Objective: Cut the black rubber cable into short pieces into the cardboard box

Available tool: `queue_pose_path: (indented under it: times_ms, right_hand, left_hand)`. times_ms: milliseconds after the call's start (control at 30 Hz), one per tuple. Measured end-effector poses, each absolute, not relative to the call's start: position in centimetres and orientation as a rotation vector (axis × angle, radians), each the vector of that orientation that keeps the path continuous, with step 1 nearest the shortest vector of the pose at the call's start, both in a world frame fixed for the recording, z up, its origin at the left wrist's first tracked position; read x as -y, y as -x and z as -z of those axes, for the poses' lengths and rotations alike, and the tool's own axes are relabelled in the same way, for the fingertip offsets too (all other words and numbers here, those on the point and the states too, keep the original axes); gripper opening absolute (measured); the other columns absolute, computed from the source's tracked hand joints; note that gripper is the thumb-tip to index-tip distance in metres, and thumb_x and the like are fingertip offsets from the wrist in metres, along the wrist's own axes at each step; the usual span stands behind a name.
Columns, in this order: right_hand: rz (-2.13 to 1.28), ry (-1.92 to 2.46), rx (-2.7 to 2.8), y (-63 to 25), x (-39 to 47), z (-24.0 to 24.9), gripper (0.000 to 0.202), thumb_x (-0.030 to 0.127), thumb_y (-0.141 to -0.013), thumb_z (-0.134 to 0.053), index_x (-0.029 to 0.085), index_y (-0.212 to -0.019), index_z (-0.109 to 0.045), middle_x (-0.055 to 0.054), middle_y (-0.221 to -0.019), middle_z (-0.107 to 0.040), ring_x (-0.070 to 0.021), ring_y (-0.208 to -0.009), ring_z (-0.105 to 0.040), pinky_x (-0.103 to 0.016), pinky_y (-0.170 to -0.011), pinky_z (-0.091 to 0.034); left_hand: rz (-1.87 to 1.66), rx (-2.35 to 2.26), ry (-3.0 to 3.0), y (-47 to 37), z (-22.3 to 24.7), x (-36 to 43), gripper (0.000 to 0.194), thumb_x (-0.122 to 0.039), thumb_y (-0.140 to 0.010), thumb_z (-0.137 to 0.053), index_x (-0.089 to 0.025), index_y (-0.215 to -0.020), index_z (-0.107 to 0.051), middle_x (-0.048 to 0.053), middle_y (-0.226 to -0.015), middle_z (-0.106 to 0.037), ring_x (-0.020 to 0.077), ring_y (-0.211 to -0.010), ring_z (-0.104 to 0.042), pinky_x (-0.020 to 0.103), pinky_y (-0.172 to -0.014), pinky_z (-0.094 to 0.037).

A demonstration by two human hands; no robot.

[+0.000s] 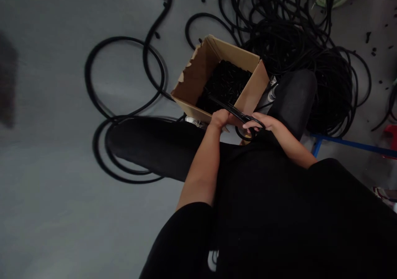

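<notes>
My right hand point(259, 122) grips the black handles of a pair of scissors point(231, 110), whose blades point up-left over an open cardboard box point(198, 74). My left hand point(219, 118) is closed around something dark, seemingly black tubing, right beside the blades. The box sits on the grey floor between my legs and holds a heap of short black cut pieces point(225, 84). What exactly lies between the blades is hidden.
A big tangle of black tubing point(297, 39) is piled behind and right of the box. Long loops of it point(124, 105) trail over the grey floor at left. Small black offcuts point(374, 51) are scattered about. A blue bar point(350, 144) runs at right.
</notes>
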State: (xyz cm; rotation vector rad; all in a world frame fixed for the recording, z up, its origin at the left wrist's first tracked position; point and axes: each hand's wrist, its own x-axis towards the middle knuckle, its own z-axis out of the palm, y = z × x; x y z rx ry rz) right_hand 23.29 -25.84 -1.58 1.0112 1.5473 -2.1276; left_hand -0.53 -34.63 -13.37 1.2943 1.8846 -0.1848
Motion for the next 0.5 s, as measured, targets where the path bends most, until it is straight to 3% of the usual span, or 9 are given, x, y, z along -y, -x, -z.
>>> queue_pose_path:
  times_ms: [67,133,200,233,367,433,500]
  right_hand:
    - [2.088,-1.026,-1.590,-25.6,26.3,-1.1,0.042,0.042,-0.098,-0.104,0.019,-0.078,-0.075,-0.005,-0.075,-0.079,-0.0110,-0.057,-0.053,-0.023,-0.053,-0.038]
    - [2.114,-1.134,-1.715,-28.3,27.1,-4.1,0.041,0.050,-0.098,-0.102,0.022,-0.082,-0.077,-0.005,-0.082,-0.081,-0.0155,-0.066,-0.062,-0.026,-0.059,-0.047]
    - [2.201,-1.454,-1.972,-30.8,27.2,-6.9,0.037,0.061,-0.105,-0.096,0.026,-0.101,-0.085,-0.005,-0.102,-0.086,-0.0213,-0.088,-0.074,-0.030,-0.075,-0.058]
    - [2.247,-1.490,-2.030,-31.9,26.9,-8.1,0.042,0.066,-0.103,-0.097,0.026,-0.102,-0.084,-0.005,-0.100,-0.085,-0.0225,-0.087,-0.073,-0.032,-0.073,-0.058]
    - [2.600,-1.215,-2.049,-34.5,22.8,-11.6,0.072,0.087,-0.081,-0.106,0.029,-0.080,-0.063,0.004,-0.066,-0.060,-0.0130,-0.054,-0.042,-0.034,-0.053,-0.039]
    - [2.748,-1.140,-2.048,-35.3,20.5,-13.4,0.079,0.087,-0.080,-0.109,0.029,-0.081,-0.055,0.009,-0.064,-0.056,-0.0061,-0.047,-0.027,-0.031,-0.050,-0.032]
    - [2.825,-1.078,-2.076,-36.1,19.1,-15.6,0.078,0.080,-0.083,-0.112,0.028,-0.082,-0.054,0.011,-0.066,-0.057,-0.0007,-0.045,-0.021,-0.028,-0.050,-0.027]
  left_hand:
    - [0.117,-1.947,-1.286,1.2,13.1,34.8,0.048,-0.041,-0.128,-0.055,-0.023,-0.158,-0.087,0.024,-0.163,-0.091,0.0407,-0.155,-0.086,0.040,-0.116,-0.067]
    - [0.065,-2.002,-1.267,1.9,12.9,35.0,0.049,-0.043,-0.130,-0.049,-0.023,-0.157,-0.084,0.023,-0.160,-0.091,0.0399,-0.151,-0.086,0.041,-0.115,-0.066]
    - [0.021,-2.042,-1.234,2.6,13.1,35.0,0.047,-0.042,-0.130,-0.047,-0.021,-0.152,-0.084,0.024,-0.157,-0.091,0.0401,-0.147,-0.085,0.043,-0.114,-0.064]
    - [-0.015,-2.054,-1.217,3.0,13.3,34.9,0.045,-0.040,-0.129,-0.048,-0.021,-0.148,-0.084,0.024,-0.156,-0.090,0.0399,-0.145,-0.085,0.043,-0.114,-0.064]
    - [-0.262,-2.072,-1.102,4.1,15.3,34.6,0.036,-0.029,-0.123,-0.052,-0.019,-0.134,-0.085,0.020,-0.138,-0.093,0.0329,-0.130,-0.085,0.039,-0.112,-0.062]
    - [-0.311,-2.029,-1.032,4.1,16.5,34.5,0.032,-0.025,-0.121,-0.054,-0.019,-0.126,-0.085,0.017,-0.126,-0.095,0.0299,-0.120,-0.086,0.037,-0.112,-0.063]
    - [-0.277,-1.956,-1.015,3.5,17.6,34.5,0.027,-0.026,-0.118,-0.060,-0.021,-0.122,-0.086,0.016,-0.125,-0.096,0.0301,-0.120,-0.087,0.039,-0.115,-0.064]
